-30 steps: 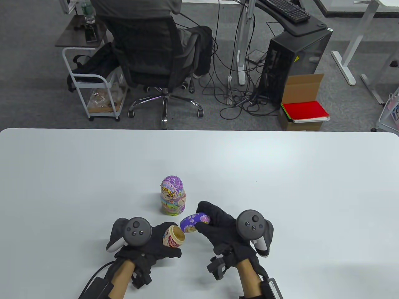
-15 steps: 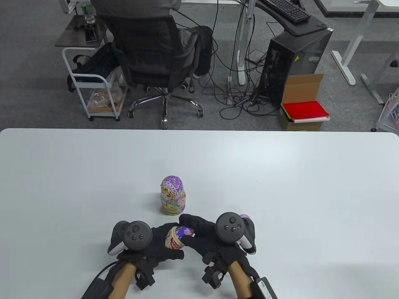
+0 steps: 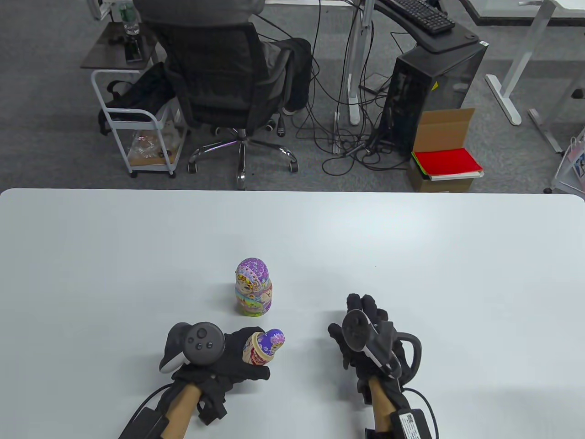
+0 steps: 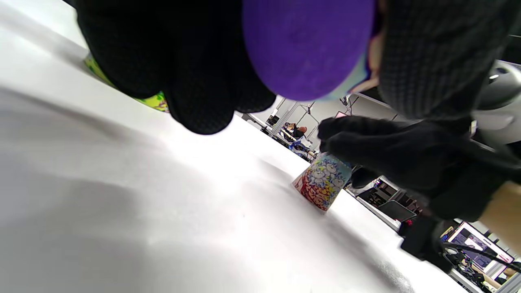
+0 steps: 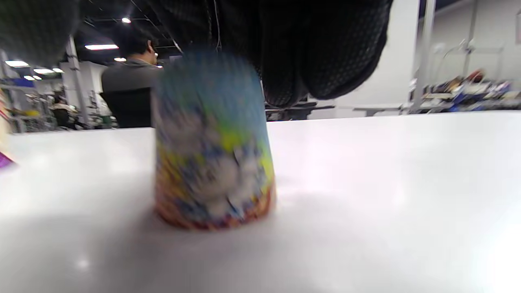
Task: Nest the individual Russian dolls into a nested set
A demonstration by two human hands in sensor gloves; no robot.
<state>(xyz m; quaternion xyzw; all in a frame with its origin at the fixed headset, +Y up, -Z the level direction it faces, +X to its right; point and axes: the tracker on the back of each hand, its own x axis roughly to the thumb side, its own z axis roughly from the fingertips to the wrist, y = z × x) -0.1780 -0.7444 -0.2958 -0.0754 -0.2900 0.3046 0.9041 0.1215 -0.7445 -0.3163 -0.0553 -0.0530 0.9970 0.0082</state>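
Low at the table's [image 3: 137, 256] near edge, the left hand [image 3: 228, 354] grips a doll base [image 3: 255, 353] with a small purple doll [image 3: 273, 340] seated inside, long axis tilted up and rightward. Rightward, the right hand's [image 3: 365, 331] fingers close around an upright doll half [image 4: 322, 186]. A closed doll [image 3: 253, 287] stands behind.

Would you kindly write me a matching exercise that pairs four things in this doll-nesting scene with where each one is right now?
Things:
1. small purple doll
2. open doll base
3. closed doll
4. floral doll half

Places:
A. standing alone on the table
B. gripped by the left hand
C. under the right hand
D. sticking out of the open base

Pairs: 1-D, 2-B, 3-A, 4-C
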